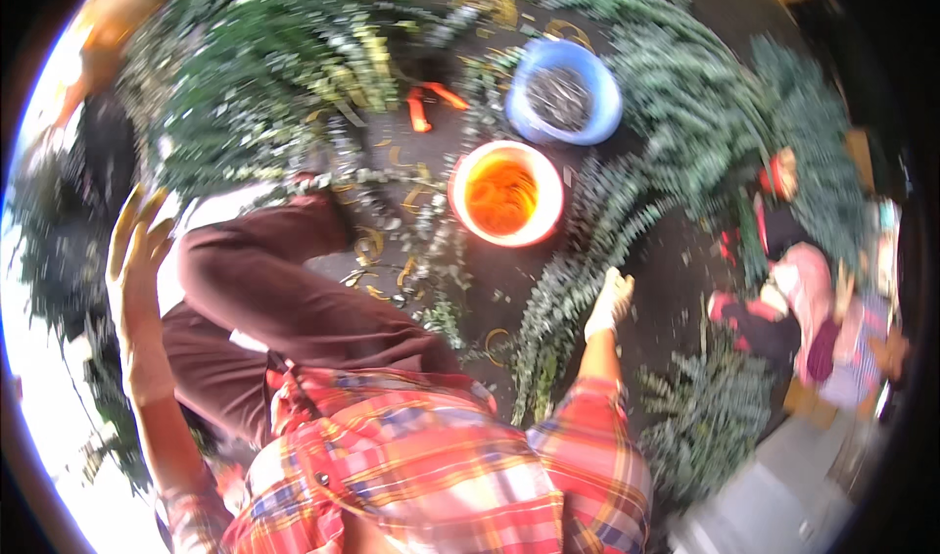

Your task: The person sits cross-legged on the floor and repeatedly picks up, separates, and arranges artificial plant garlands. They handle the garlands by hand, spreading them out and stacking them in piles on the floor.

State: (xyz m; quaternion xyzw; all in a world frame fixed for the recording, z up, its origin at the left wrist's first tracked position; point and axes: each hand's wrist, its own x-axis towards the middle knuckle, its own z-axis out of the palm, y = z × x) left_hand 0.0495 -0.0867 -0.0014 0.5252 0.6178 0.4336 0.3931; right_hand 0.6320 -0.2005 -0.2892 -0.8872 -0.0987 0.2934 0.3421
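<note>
My left hand is raised at the left, its fingers stretched out and holding nothing, beside my bent knee. On the right, my right hand is closed beside a leafy green branch that looks like eucalyptus. Blur hides what, if anything, is in its fingers. Ahead of me stands a white tub with orange bands or rings inside. Behind it, a blue bucket holds a dark, shiny mass that I cannot make out.
Large heaps of cut greenery lie at the far left and far right, with a smaller pile at near right. Orange-handled tool and yellowish rings lie on the dark floor. Another person sits at right.
</note>
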